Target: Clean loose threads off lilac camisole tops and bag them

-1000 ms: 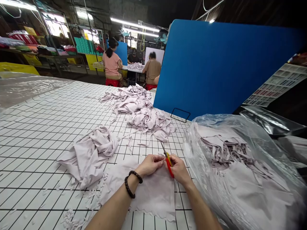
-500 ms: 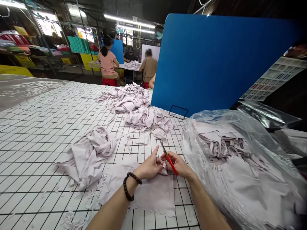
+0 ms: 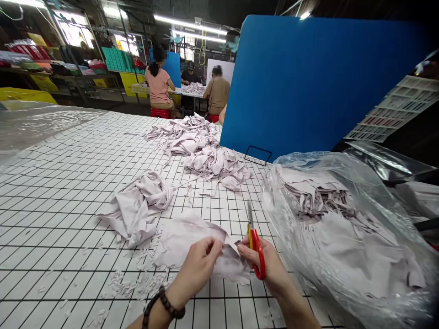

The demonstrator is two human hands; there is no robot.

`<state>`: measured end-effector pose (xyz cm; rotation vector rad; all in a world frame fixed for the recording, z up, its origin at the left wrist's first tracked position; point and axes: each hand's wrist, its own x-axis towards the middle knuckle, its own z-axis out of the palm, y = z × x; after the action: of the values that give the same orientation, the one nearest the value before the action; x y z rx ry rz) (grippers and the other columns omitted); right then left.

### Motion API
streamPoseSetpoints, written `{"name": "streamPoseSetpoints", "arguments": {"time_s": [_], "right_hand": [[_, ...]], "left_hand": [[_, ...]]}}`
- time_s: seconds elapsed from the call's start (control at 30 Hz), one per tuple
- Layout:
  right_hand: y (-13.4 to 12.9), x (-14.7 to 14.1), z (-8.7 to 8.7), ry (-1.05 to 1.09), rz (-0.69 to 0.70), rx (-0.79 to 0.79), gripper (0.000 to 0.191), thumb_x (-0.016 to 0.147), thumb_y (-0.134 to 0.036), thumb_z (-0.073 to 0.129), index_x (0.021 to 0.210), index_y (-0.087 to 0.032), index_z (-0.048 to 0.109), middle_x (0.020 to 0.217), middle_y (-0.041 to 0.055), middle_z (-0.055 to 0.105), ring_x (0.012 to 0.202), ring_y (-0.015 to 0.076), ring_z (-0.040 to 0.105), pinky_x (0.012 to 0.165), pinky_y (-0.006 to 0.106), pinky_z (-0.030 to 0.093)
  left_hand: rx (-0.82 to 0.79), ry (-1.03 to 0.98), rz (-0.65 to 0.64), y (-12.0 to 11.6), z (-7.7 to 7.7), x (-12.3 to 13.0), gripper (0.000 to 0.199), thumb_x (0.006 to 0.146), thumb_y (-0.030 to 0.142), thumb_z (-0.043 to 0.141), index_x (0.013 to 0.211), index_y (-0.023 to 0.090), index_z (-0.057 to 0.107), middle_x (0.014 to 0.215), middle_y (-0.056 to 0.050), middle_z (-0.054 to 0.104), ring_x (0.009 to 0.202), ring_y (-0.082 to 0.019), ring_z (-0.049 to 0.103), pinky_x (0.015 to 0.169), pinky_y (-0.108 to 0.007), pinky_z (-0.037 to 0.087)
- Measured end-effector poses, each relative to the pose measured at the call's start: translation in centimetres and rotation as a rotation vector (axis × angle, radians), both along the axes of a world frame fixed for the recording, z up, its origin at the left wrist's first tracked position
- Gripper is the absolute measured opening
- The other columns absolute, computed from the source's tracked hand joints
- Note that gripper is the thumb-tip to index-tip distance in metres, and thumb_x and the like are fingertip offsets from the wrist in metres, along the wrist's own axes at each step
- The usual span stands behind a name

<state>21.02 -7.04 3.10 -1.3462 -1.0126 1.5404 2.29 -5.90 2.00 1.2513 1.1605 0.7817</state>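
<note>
My left hand point(image 3: 200, 262) pinches the edge of a pale lilac fabric piece point(image 3: 185, 240) that lies on the grid-lined table. In my right hand point(image 3: 269, 262) are red-handled scissors point(image 3: 258, 256), their blades pointing up and away from me. The right thumb and fingertips also meet at a raised corner of the same fabric; whether they grip it I cannot tell. Left of the piece sits a crumpled lilac cloth heap point(image 3: 140, 205). Small fabric snippets point(image 3: 128, 285) are scattered beside the piece.
A large clear plastic bag point(image 3: 308, 160) of stacked lilac fabric stands on the right. Further back lie a long fabric pile point(image 3: 195, 141) and a blue upright board point(image 3: 302, 87) with a black wire stand point(image 3: 258, 155). Several people sit at another table beyond.
My hands have moved apart and nearer to me, lifting the fabric's edge between them. The scissors have turned more upright in my right hand. The view has shifted slightly.
</note>
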Motion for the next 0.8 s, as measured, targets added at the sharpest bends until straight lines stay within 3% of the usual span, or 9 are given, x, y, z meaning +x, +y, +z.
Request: {"name": "streamPoseSetpoints", "arguments": {"time_s": [0.07, 0.17, 0.27, 0.37, 0.47, 0.6, 0.7, 0.8], "right_hand": [[-1.9, -1.5, -0.7, 0.028, -0.095, -0.017, 0.035, 0.069, -0.040, 0.073, 0.081, -0.019, 0.048, 0.054, -0.0068, 0.043, 0.045, 0.0065, 0.034, 0.043, 0.020, 0.026], [-3.7, -3.0, -2.0, 0.006, -0.151, -0.035, 0.037, 0.068, -0.042, 0.073, 0.079, -0.020, 0.045, 0.051, -0.0074, 0.041, 0.044, 0.0075, 0.034, 0.041, 0.021, 0.026], [-4.1, -3.3, -2.9, -0.038, -0.112, -0.039, 0.038, 0.067, -0.042, 0.073, 0.076, -0.021, 0.043, 0.053, -0.0069, 0.043, 0.043, 0.0074, 0.035, 0.041, 0.021, 0.031], [-3.0, -2.8, -3.2, -0.135, -0.080, 0.062, 0.032, 0.071, -0.042, 0.070, 0.079, -0.020, 0.048, 0.066, -0.0010, 0.055, 0.052, 0.0105, 0.048, 0.047, 0.023, 0.041], [-0.7, -2.2, -2.5, -0.244, 0.030, 0.200, 0.028, 0.075, -0.037, 0.065, 0.095, -0.021, 0.052, 0.083, 0.0033, 0.060, 0.067, 0.0147, 0.056, 0.057, 0.025, 0.046], [2.7, -2.3, -1.2, -0.430, 0.315, 0.322, 0.022, 0.072, -0.026, 0.064, 0.091, -0.022, 0.055, 0.071, -0.0013, 0.058, 0.061, 0.0129, 0.052, 0.054, 0.023, 0.044], [4.0, -2.4, -0.8, -0.562, 0.337, 0.396, 0.013, 0.071, -0.022, 0.061, 0.083, -0.022, 0.056, 0.066, -0.0029, 0.057, 0.057, 0.0118, 0.049, 0.052, 0.022, 0.040], [4.1, -2.1, -1.1, -0.536, 0.303, 0.375, 0.014, 0.073, -0.021, 0.058, 0.086, -0.022, 0.055, 0.073, -0.0012, 0.061, 0.060, 0.0126, 0.052, 0.053, 0.022, 0.042]], "left_hand": [[-0.300, -0.214, -0.084, -2.3, -0.8, 0.4, 0.052, 0.084, 0.059, 0.043, 0.089, 0.013, 0.066, 0.082, -0.008, 0.063, 0.054, -0.010, 0.048, 0.046, -0.023, 0.038], [-0.478, -0.487, 0.019, -3.8, -2.0, 1.4, 0.052, 0.077, 0.060, 0.054, 0.090, 0.011, 0.066, 0.068, -0.002, 0.056, 0.044, -0.005, 0.035, 0.040, -0.019, 0.028], [-0.518, -0.595, 0.162, -3.4, -2.9, 2.2, 0.047, 0.071, 0.053, 0.067, 0.092, 0.011, 0.065, 0.055, 0.006, 0.041, 0.042, -0.002, 0.023, 0.037, -0.016, 0.019], [-0.492, -0.620, 0.216, -2.7, -3.4, 2.3, 0.044, 0.070, 0.048, 0.071, 0.090, 0.010, 0.063, 0.066, 0.003, 0.051, 0.042, 0.000, 0.022, 0.036, -0.015, 0.018], [-0.453, -0.583, 0.211, -2.3, -3.8, 2.0, 0.045, 0.070, 0.047, 0.071, 0.092, 0.010, 0.060, 0.077, -0.002, 0.060, 0.040, 0.002, 0.027, 0.036, -0.014, 0.022], [-0.388, -0.563, 0.218, -1.9, -3.9, 1.9, 0.049, 0.069, 0.050, 0.070, 0.094, 0.011, 0.056, 0.072, -0.002, 0.062, 0.038, -0.001, 0.034, 0.036, -0.016, 0.032], [-0.384, -0.559, 0.254, -1.2, -3.8, 2.1, 0.048, 0.070, 0.053, 0.068, 0.088, 0.010, 0.056, 0.072, -0.002, 0.062, 0.040, -0.002, 0.040, 0.038, -0.017, 0.037], [-0.435, -0.552, 0.237, -0.7, -3.6, 2.4, 0.045, 0.070, 0.050, 0.068, 0.090, 0.012, 0.054, 0.074, -0.003, 0.063, 0.044, -0.004, 0.049, 0.042, -0.017, 0.042]]}}
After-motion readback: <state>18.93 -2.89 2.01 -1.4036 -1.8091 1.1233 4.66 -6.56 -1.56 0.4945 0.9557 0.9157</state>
